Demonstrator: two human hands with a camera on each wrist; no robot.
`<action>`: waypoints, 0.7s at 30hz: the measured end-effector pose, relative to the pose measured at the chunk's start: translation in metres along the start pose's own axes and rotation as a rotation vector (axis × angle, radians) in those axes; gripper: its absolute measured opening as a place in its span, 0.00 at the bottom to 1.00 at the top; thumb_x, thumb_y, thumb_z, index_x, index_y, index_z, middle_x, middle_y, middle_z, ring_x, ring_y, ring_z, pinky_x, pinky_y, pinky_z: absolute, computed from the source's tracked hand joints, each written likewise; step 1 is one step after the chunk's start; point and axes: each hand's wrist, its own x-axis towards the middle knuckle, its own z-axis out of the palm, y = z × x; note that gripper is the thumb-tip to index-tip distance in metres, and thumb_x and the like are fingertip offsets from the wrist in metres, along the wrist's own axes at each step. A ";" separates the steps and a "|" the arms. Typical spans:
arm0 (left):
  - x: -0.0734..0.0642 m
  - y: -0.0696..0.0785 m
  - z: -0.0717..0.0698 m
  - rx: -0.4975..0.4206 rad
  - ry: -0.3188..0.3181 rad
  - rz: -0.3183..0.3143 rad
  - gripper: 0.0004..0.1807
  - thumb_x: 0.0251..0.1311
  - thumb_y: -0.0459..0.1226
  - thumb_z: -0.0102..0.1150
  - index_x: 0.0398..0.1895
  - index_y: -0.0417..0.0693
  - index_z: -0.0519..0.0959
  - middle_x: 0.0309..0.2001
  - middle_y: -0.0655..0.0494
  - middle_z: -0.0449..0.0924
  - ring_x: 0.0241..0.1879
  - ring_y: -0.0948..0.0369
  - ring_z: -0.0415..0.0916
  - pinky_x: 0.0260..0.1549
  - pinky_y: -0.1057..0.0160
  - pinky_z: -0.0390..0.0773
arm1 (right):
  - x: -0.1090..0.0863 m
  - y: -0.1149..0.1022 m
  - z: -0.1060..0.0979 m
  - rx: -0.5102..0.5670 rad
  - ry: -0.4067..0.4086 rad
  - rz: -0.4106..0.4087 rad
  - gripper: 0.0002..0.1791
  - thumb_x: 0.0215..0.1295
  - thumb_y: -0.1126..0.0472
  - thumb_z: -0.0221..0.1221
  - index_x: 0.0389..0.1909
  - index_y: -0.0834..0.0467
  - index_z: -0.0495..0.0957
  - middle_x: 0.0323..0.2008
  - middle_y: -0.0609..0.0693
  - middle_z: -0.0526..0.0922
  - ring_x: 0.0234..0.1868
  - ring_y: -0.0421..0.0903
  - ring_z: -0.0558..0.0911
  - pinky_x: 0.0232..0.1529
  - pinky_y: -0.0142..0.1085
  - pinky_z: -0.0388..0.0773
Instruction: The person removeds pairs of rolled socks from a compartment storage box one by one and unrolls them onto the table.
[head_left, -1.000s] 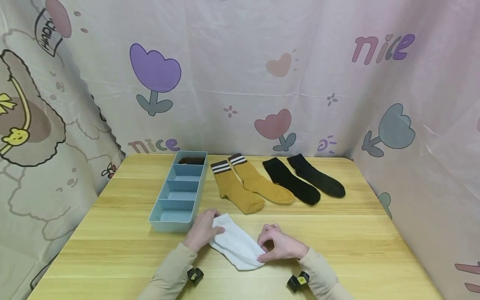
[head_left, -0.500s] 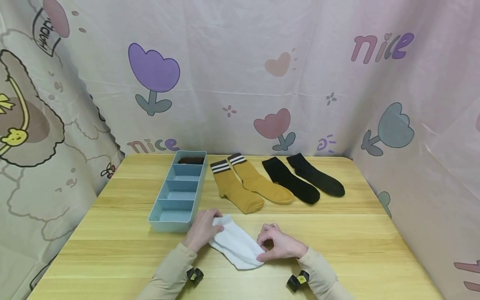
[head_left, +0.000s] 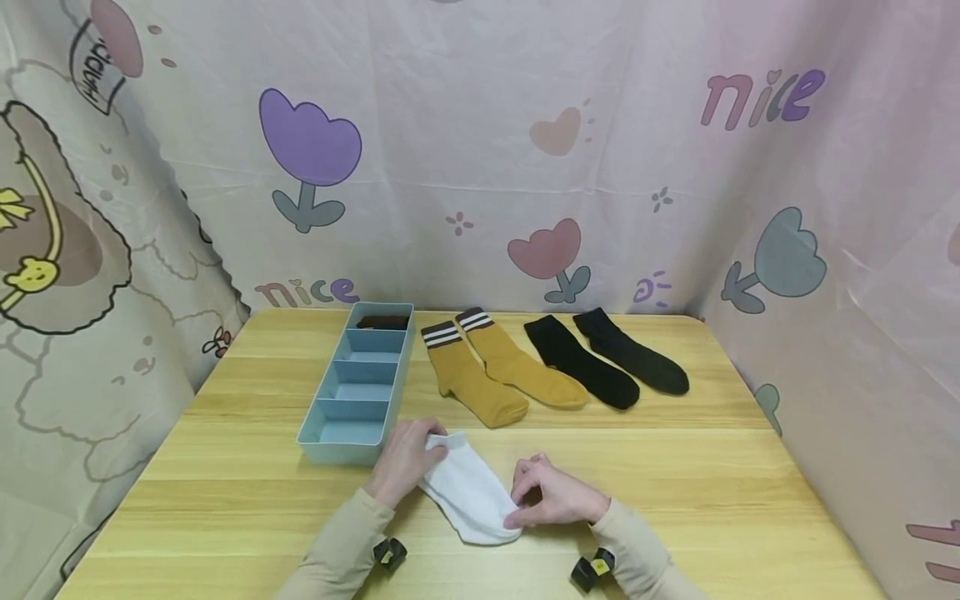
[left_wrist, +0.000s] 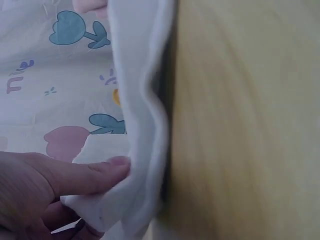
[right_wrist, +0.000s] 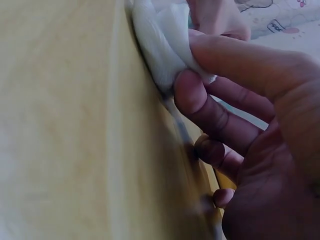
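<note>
White socks (head_left: 471, 493), seemingly a pair laid one over the other, lie slantwise on the table near its front. My left hand (head_left: 407, 460) pinches the upper-left cuff end, thumb on top; the left wrist view shows the thumb (left_wrist: 107, 172) pressing the white fabric. At the lower-right toe end, my right hand (head_left: 557, 493) pinches the fabric between thumb and forefinger. In the right wrist view, the forefinger tip (right_wrist: 191, 92) meets the edge of the white socks (right_wrist: 161, 47), and the other fingers curl loosely.
A blue-grey divided box (head_left: 347, 452) stands left of my left hand, a dark brown folded item (head_left: 383, 322) in its farthest compartment. Behind the white socks lie two mustard socks (head_left: 480, 375) with striped cuffs and two black socks (head_left: 588, 367). A printed curtain (head_left: 450, 150) encloses the table.
My right hand has shifted slightly left and toward the front edge, and the toe end of the white socks has swung with it. My left hand stays nearly in place.
</note>
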 end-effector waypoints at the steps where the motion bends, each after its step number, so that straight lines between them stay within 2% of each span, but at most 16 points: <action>1: 0.000 0.000 -0.001 -0.007 0.007 0.004 0.05 0.48 0.29 0.70 0.30 0.44 0.86 0.33 0.48 0.90 0.34 0.54 0.84 0.36 0.57 0.78 | 0.000 0.000 0.000 0.003 -0.005 -0.002 0.10 0.58 0.53 0.72 0.22 0.51 0.84 0.26 0.43 0.77 0.35 0.29 0.68 0.46 0.29 0.57; 5: -0.001 0.001 -0.003 -0.025 0.030 0.011 0.04 0.53 0.30 0.69 0.32 0.44 0.86 0.34 0.47 0.90 0.35 0.53 0.85 0.38 0.55 0.80 | 0.001 0.001 -0.002 0.042 -0.033 -0.029 0.12 0.62 0.54 0.68 0.23 0.52 0.79 0.23 0.44 0.76 0.31 0.29 0.67 0.43 0.27 0.58; 7: -0.001 0.001 -0.004 -0.025 0.034 0.013 0.04 0.55 0.31 0.68 0.34 0.44 0.86 0.33 0.48 0.89 0.32 0.56 0.84 0.35 0.58 0.80 | 0.002 0.001 -0.003 0.082 -0.056 -0.056 0.13 0.64 0.55 0.66 0.22 0.53 0.77 0.19 0.45 0.76 0.27 0.27 0.66 0.39 0.25 0.60; 11: -0.001 0.002 -0.005 -0.030 0.032 0.010 0.05 0.58 0.30 0.66 0.37 0.43 0.85 0.23 0.53 0.83 0.19 0.66 0.69 0.22 0.68 0.68 | 0.005 0.001 -0.003 0.225 -0.131 -0.092 0.14 0.68 0.60 0.62 0.21 0.58 0.77 0.15 0.50 0.81 0.20 0.24 0.68 0.30 0.19 0.66; 13: 0.000 0.002 -0.005 -0.038 0.026 0.007 0.05 0.60 0.30 0.65 0.39 0.42 0.85 0.18 0.58 0.76 0.16 0.68 0.59 0.18 0.70 0.61 | 0.006 0.000 -0.002 0.316 -0.171 -0.084 0.13 0.69 0.62 0.60 0.24 0.61 0.80 0.18 0.54 0.85 0.19 0.28 0.74 0.25 0.20 0.69; 15: 0.001 0.003 -0.006 -0.049 0.025 0.007 0.06 0.61 0.30 0.64 0.40 0.42 0.84 0.15 0.60 0.70 0.15 0.69 0.56 0.16 0.70 0.58 | 0.005 0.000 -0.001 0.390 -0.195 -0.054 0.11 0.70 0.63 0.59 0.28 0.64 0.81 0.23 0.58 0.88 0.21 0.33 0.80 0.25 0.19 0.69; 17: 0.001 0.004 -0.007 -0.066 0.029 0.006 0.05 0.62 0.30 0.63 0.41 0.41 0.83 0.14 0.59 0.68 0.15 0.69 0.57 0.17 0.70 0.59 | 0.004 -0.001 -0.001 0.459 -0.207 -0.009 0.10 0.70 0.64 0.59 0.33 0.66 0.82 0.27 0.61 0.89 0.23 0.36 0.83 0.25 0.19 0.68; 21: 0.002 0.007 -0.010 -0.102 0.052 0.005 0.05 0.64 0.31 0.62 0.42 0.41 0.82 0.23 0.51 0.82 0.22 0.65 0.68 0.25 0.66 0.70 | 0.000 -0.002 -0.002 0.521 -0.205 0.058 0.10 0.70 0.63 0.58 0.41 0.68 0.82 0.30 0.66 0.88 0.27 0.31 0.83 0.26 0.20 0.71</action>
